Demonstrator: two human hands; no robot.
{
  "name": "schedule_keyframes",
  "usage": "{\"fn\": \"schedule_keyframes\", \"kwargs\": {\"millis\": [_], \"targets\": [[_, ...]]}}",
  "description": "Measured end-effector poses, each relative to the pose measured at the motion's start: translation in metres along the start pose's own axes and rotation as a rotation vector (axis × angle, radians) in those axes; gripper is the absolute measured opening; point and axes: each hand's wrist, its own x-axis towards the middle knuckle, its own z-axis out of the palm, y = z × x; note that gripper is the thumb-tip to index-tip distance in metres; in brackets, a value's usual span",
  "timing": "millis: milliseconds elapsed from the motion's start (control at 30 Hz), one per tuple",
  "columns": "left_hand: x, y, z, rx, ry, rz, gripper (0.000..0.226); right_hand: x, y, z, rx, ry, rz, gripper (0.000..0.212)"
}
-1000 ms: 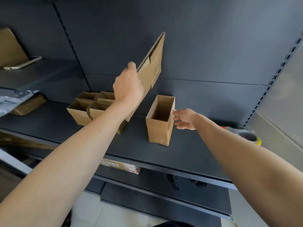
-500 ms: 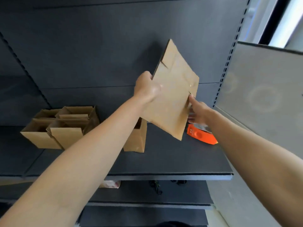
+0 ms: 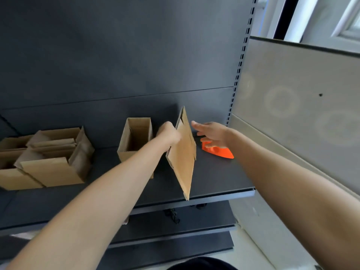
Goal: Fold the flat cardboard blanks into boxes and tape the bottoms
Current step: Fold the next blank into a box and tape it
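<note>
Head view, looking down at a dark shelf (image 3: 214, 182) backed by a dark panel. Left hand (image 3: 169, 134) closed around the upper left edge of a flat cardboard blank (image 3: 183, 156), held edge-on and tilted, top corner up near the back panel, bottom corner down past the front lip of the shelf. Blank raised off the shelf, between the two hands. Right hand (image 3: 211, 133) spread, fingers (image 3: 196, 124) loosely apart, just to the right of the blank; contact with the blank not discernible. Beneath and behind the right hand, an orange tape dispenser (image 3: 218, 151) lying on the shelf near the right upright (image 3: 238, 75), partly hidden by the hand. Left of the blank, an open folded box (image 3: 134, 139) standing upright on the shelf, mouth up, its lower right part covered by the left forearm. Farther left, well apart, a cluster of open boxes (image 3: 52, 162) set close together, flaps up. At right, a pale grey side panel (image 3: 302, 94) with window frames above. Below, a lower shelf (image 3: 175, 236) of the same dark finish, with small dark objects under the upper shelf, too small to identify.
</note>
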Motion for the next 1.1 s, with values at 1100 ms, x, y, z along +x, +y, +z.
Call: {"fn": "schedule_keyframes", "kwargs": {"millis": [1100], "targets": [[0.001,-0.010,0.014,-0.482,-0.482,0.047,0.056,-0.009,0.005,-0.007,-0.056,0.112,0.027,0.030]]}}
